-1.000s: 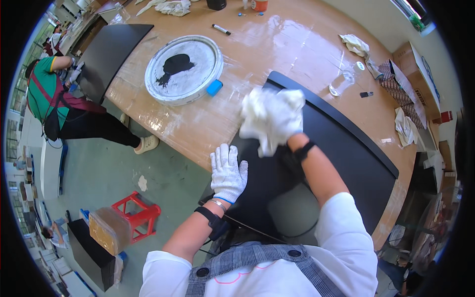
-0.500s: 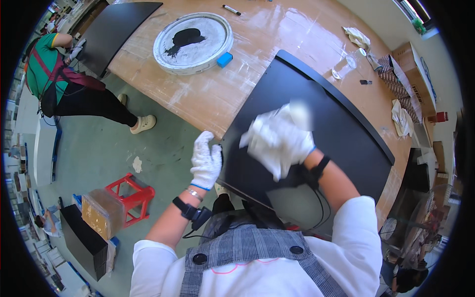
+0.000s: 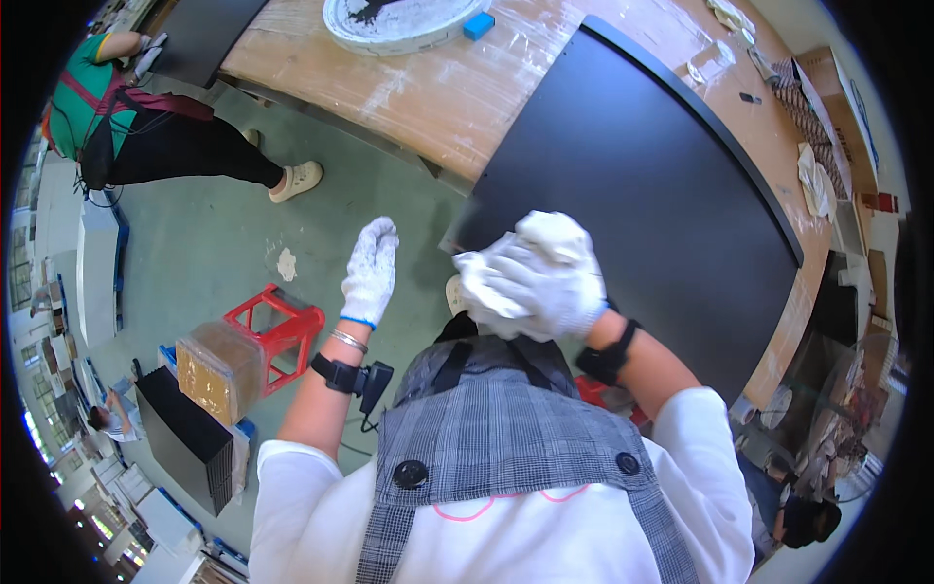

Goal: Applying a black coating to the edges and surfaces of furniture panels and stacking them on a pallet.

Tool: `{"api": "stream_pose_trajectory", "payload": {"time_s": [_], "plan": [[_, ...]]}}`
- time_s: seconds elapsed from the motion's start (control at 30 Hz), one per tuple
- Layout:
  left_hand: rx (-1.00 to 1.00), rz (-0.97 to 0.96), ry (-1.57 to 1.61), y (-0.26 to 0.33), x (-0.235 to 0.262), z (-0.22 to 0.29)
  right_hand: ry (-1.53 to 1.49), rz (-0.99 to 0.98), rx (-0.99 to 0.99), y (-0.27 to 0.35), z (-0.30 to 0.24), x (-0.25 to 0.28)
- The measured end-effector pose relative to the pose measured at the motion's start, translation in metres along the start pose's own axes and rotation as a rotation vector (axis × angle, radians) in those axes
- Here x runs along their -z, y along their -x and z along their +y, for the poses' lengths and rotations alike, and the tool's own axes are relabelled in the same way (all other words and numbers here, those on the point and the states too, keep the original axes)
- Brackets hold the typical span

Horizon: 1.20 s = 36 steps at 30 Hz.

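Note:
A large black panel point(image 3: 647, 180) with a raised lip along its far side lies on the wooden worktable. My right hand point(image 3: 559, 292), in a white knitted glove, is closed round a crumpled white cloth point(image 3: 491, 282) at the panel's near left part. How firmly the cloth touches the surface cannot be made out. Away from the panel, over the floor, my left hand point(image 3: 371, 273) is held up in a matching glove, fingers straight and side by side, with nothing in it. Both wrists carry black strapped devices.
On the worktable point(image 3: 428, 102) sit a round white lid point(image 3: 389, 37) with black residue, a blue block point(image 3: 479, 25) and a clear container point(image 3: 711, 60). A red stool point(image 3: 297, 326) bears a plastic-wrapped box point(image 3: 219, 365). One co-worker point(image 3: 146, 146) stands at another dark panel.
My right hand has come from the panel's middle back toward its near left part with the cloth. My left hand has left the panel's edge. The view has shifted.

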<state>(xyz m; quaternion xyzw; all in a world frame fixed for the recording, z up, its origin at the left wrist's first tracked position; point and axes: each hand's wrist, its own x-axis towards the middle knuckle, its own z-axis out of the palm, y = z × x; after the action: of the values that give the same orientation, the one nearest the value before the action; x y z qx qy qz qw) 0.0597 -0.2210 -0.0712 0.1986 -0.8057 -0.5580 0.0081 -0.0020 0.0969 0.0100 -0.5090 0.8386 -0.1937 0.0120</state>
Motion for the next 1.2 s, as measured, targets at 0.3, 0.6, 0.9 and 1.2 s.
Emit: {"api": "stream_pose_trajectory", "payload": {"time_s": [0.3, 0.6, 0.9, 1.2], "plan": [[-0.077, -0.273, -0.072, -0.02, -0.039, 0.042, 0.517, 0.329, -1.283, 0.152, 0.095, 0.068], [-0.223, -0.363, -0.463, -0.026, -0.056, 0.06, 0.244, 0.008, -0.789, 0.028, -0.068, 0.045], [-0.913, -0.225, -0.858, 0.0, -0.065, 0.092, 0.567, 0.387, -1.759, 0.341, -0.019, 0.067], [-1.136, -0.463, -0.697, 0.037, -0.12, 0.126, 0.287, 0.218, -0.917, 0.122, -0.025, -0.035]]}}
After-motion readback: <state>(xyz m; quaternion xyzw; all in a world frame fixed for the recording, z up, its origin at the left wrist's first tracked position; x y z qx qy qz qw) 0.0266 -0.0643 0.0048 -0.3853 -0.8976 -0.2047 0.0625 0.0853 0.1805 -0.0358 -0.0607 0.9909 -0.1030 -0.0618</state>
